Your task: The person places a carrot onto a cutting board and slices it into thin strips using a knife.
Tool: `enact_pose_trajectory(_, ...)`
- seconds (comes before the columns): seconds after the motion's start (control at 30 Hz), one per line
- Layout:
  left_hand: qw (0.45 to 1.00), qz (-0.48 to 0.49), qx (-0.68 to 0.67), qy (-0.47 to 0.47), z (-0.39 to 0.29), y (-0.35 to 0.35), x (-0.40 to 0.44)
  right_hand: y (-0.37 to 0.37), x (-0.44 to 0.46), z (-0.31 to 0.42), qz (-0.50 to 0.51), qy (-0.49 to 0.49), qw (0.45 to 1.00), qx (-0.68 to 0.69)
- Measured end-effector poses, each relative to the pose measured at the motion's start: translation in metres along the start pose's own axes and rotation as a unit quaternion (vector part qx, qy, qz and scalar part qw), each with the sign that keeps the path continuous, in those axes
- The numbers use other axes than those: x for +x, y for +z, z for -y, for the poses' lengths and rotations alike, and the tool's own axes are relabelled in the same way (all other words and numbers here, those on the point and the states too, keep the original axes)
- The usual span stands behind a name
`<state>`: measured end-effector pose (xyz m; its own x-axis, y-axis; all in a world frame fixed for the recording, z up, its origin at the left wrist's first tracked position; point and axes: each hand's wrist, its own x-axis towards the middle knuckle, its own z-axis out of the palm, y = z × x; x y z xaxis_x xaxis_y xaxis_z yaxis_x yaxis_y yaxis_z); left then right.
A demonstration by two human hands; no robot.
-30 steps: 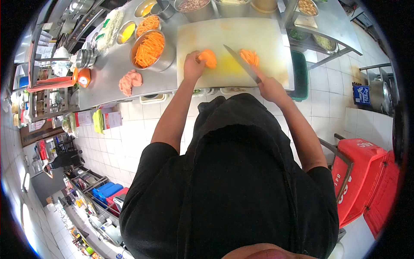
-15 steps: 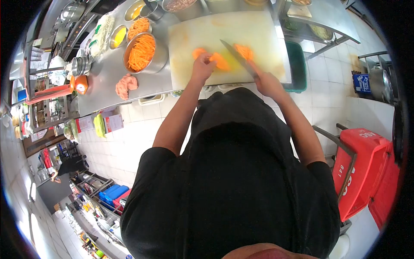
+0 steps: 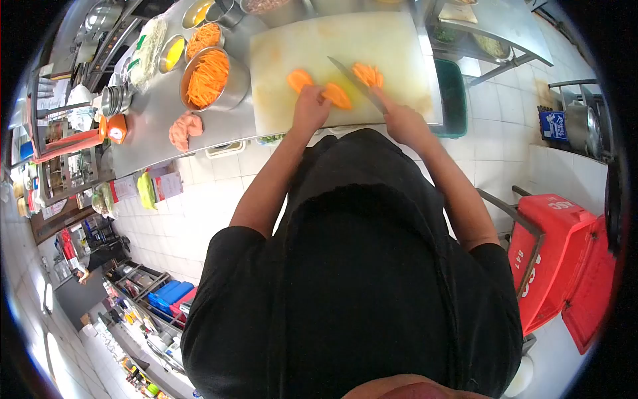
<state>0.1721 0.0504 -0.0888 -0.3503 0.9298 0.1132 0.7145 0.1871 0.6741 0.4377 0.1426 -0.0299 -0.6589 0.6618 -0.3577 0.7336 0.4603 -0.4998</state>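
On a white cutting board, my left hand has its fingertips closed at the end of a stack of carrot slices. Another piece of carrot lies just beyond that hand, to the left. My right hand is wrapped around the handle of a kitchen knife. Its blade slants up and left across the board, between the slices and a small pile of carrot strips. The knife's handle is mostly hidden by my fingers.
Left of the board stand a metal pot of carrot strips and a smaller bowl of strips. A pink cloth lies near the counter edge. A green bin stands right of the board, and a red bin further right.
The whole view has shifted slightly. My left hand has moved a little right and toward me on the board, showing more of the carrot piece beyond it. The knife stays about where it was.
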Motion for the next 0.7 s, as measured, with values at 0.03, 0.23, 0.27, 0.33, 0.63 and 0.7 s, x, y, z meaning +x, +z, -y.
enact_pose_trajectory(0.03,0.999,-0.012,0.014,0.036,0.002,0.002,0.001,0.003,0.001,0.004,0.005,0.004,1.000,-0.007)
enact_pose_trajectory(0.23,1.000,0.016,0.015,0.016,-0.004,-0.001,0.007,-0.006,-0.008,0.028,0.012,0.004,0.999,-0.030)
enact_pose_trajectory(0.27,0.999,0.029,0.026,0.007,-0.007,-0.003,0.009,-0.009,-0.011,0.033,0.011,0.003,1.000,-0.027)
enact_pose_trajectory(0.33,0.998,0.042,0.040,0.019,-0.004,0.002,0.010,-0.008,-0.014,0.036,-0.001,-0.019,0.999,-0.030)
enact_pose_trajectory(0.63,0.997,0.039,0.033,0.050,0.003,0.012,0.012,-0.020,-0.015,0.051,0.043,-0.017,0.992,-0.121)
enact_pose_trajectory(0.7,0.997,0.053,0.042,0.037,0.003,0.013,0.015,-0.012,-0.012,0.049,0.039,-0.011,0.993,-0.108)
